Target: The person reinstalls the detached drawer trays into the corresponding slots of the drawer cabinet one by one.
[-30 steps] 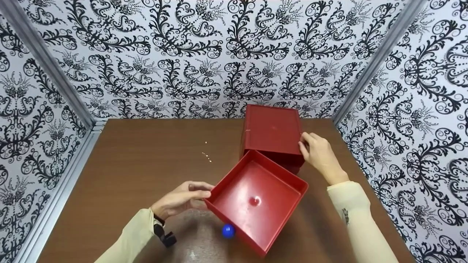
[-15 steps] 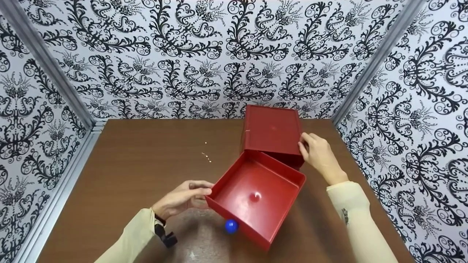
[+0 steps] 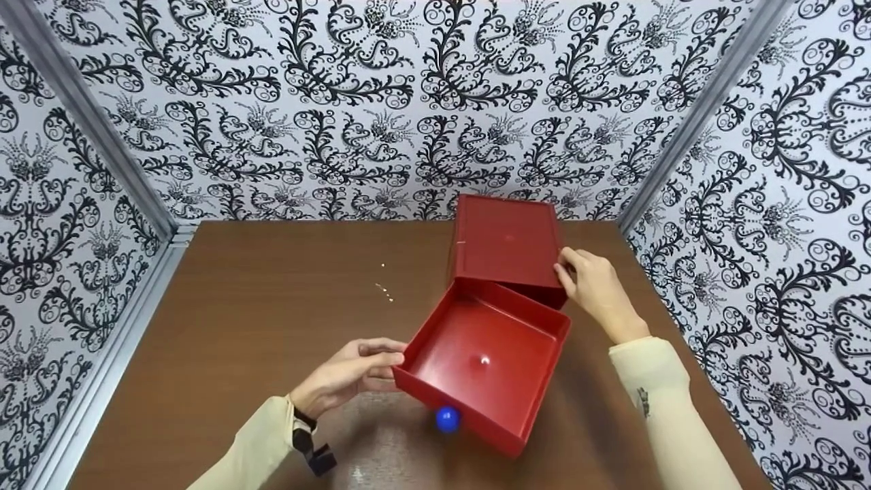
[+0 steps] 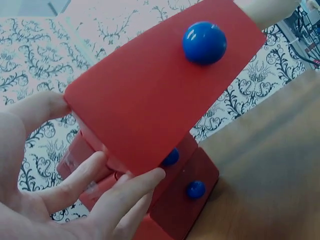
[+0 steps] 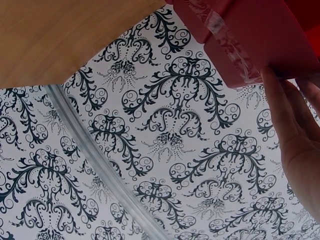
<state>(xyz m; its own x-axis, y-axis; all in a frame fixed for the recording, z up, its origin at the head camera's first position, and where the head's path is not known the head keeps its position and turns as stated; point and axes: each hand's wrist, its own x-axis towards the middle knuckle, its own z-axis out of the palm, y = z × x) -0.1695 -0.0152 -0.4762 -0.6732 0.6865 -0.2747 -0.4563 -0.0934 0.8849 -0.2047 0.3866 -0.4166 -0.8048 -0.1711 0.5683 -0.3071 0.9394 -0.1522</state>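
My left hand (image 3: 350, 374) grips the left front corner of a red plastic drawer (image 3: 480, 361), thumb at its rim and fingers lower down. The drawer is bare inside and sits skewed, its back corner at the front opening of a red drawer cabinet (image 3: 507, 241). A round blue knob (image 4: 204, 43) sticks out of the drawer's front. Below it, the left wrist view shows lower drawer fronts with a blue knob (image 4: 195, 189) and another partly hidden one. With thumb and fingers, my right hand (image 3: 595, 286) holds the cabinet's right side near the front top edge.
The cabinet stands at the back right of a brown wooden table (image 3: 272, 306). Patterned black and white walls (image 3: 381, 102) with grey metal corner strips enclose the table. Clear tape (image 5: 225, 40) runs along the cabinet's side. Small light specks (image 3: 384, 291) mark the tabletop.
The drawer has shifted right and turned slightly, now lying straighter to the cabinet. My left hand and the blue knob moved right with it. My right hand has stayed in place.
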